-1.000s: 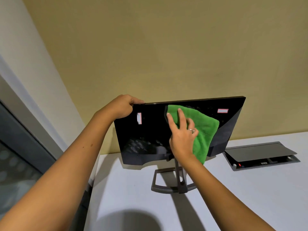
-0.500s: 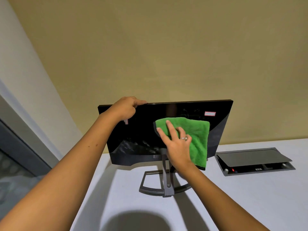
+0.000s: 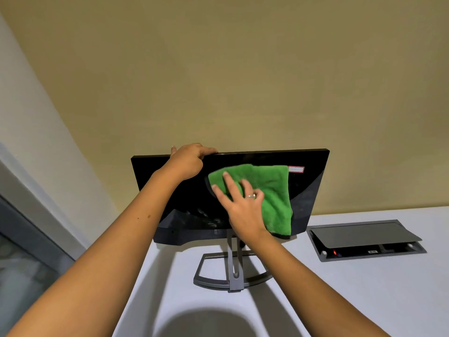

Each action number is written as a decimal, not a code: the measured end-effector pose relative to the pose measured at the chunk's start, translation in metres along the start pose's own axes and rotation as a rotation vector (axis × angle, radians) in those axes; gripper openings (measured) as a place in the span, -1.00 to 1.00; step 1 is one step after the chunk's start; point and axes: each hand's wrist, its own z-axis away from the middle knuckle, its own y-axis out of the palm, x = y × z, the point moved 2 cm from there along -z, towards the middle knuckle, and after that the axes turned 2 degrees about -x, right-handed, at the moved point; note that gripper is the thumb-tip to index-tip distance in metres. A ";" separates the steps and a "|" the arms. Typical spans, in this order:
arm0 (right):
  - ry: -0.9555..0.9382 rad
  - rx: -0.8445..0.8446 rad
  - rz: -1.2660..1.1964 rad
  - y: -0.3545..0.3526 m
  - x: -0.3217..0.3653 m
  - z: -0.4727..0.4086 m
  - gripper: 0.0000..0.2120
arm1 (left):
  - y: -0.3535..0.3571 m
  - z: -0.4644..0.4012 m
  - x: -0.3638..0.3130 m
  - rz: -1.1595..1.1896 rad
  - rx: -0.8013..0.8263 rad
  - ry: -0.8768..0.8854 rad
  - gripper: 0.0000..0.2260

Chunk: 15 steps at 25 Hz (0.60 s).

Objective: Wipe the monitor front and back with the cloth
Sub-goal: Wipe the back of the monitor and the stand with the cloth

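On monitor (image 3: 170,181) top edge left hand (image 3: 188,161) grips, right hand (image 3: 239,203) flat-fingered pressing cloth (image 3: 269,188), sticker (image 3: 296,169) text unreadable

Monitor (image 3: 308,190): glossy black panel, upright on a grey open-frame stand, set on the far part of a white table, small red-edged label near its upper right. Cloth (image 3: 272,193): green, fluffy, spread flat against the panel's centre-right, lower edge hanging to the panel's bottom.
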 end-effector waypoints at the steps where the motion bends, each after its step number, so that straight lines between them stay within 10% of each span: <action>1: -0.028 -0.005 0.018 0.004 -0.005 0.013 -0.40 | 0.001 -0.002 0.002 0.007 0.003 -0.008 -0.35; 9: 0.359 0.022 -0.058 -0.012 -0.046 -0.019 -0.17 | 0.005 -0.001 0.001 0.126 -0.048 -0.072 -0.38; 15: 0.040 0.002 -0.044 0.002 0.000 -0.009 -0.40 | 0.008 -0.003 0.005 0.096 -0.083 -0.052 -0.33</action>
